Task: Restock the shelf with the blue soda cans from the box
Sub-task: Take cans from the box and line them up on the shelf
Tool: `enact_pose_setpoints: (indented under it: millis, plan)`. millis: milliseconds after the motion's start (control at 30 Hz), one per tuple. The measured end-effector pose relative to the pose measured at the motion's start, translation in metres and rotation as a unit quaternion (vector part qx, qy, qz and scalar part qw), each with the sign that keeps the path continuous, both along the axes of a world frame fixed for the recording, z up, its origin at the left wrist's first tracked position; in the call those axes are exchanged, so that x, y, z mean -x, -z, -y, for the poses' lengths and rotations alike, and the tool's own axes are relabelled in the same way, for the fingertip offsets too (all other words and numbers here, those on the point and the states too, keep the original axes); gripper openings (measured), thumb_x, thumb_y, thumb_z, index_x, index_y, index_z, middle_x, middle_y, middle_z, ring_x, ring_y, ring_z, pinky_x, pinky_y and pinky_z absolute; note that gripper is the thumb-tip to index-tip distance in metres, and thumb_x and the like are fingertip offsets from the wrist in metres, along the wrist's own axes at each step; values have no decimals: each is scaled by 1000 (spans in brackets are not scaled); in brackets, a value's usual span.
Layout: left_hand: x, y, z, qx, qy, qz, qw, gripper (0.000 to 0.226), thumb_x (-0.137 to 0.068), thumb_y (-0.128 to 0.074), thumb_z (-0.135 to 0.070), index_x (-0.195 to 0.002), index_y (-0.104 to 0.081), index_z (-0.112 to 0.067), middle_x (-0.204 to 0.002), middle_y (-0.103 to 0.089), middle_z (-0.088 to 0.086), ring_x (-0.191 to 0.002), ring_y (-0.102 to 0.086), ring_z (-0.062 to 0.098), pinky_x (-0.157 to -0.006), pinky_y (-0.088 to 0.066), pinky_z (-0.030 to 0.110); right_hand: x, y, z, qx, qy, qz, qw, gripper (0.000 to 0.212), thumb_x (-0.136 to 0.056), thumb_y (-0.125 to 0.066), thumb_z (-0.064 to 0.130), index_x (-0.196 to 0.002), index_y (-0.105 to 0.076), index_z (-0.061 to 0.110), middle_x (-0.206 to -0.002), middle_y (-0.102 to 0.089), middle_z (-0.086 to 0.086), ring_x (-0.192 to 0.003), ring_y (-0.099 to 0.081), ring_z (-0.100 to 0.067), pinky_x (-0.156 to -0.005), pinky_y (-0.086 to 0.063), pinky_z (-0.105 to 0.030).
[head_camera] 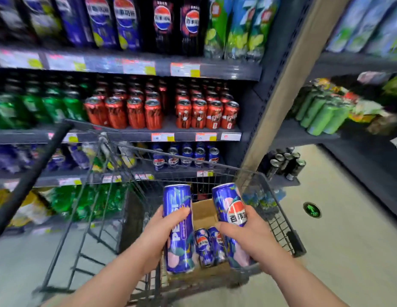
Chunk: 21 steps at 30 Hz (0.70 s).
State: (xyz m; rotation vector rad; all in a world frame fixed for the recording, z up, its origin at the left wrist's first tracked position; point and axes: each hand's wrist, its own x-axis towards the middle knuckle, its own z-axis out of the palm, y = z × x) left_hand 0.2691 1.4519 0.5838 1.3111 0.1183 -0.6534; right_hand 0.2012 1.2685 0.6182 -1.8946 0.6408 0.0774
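My left hand (158, 234) grips a tall blue soda can (179, 227), held upright above the cardboard box (204, 212). My right hand (248, 237) grips a second blue can (232, 218), tilted slightly left. Two more blue cans (209, 245) stand in the box between my hands. The box sits inside a wire shopping cart (279, 220). On the shelf (182, 171) beyond the cart stands a row of blue cans (186, 155).
Red cans (162, 113) fill the shelf above the blue ones, with green bottles (38, 107) to their left. The cart's black handle bar (31, 180) slants across the left. A grey post (279, 103) divides the shelving; floor (348, 240) lies to the right.
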Motion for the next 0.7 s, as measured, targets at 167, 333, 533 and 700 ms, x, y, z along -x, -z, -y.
enact_pose_setpoints:
  millis: [167,333,533,700]
  plan:
    - [69,-37,-42,37,-46,8,998,52,-57,-68,-32,-105,-57,-16,-74,-74,9,-58,-70,23,-51,-55,33,54,-33,-41,10,-35,29,999,39,-61,-80,37,-85,-50,32,-84,-64,11,-78,-62,-8,-63,-47,-23]
    - [110,-76,-103,8,-87,56,995,56,-54,-73,-33,-105,-59,-14,-77,-73,10,-62,-68,26,-61,-55,38,80,-64,-95,-13,-94,64,993,40,-63,-82,30,-85,-48,30,-82,-62,13,-68,-56,3,-45,-37,-7]
    - [123,-115,-183,34,-132,91,986,44,-57,-69,-34,-96,-60,-15,-70,-71,10,-56,-67,24,-51,-55,34,82,-97,-170,-7,-140,106,984,43,-62,-82,34,-88,-48,31,-85,-61,12,-73,-58,-1,-54,-42,-14]
    - [128,-131,-296,41,-192,139,971,44,-59,-70,-35,-98,-60,-17,-72,-71,8,-61,-67,23,-56,-55,35,56,-118,-286,-11,-193,141,971,40,-63,-82,32,-86,-49,30,-86,-63,7,-72,-58,-3,-57,-42,-17]
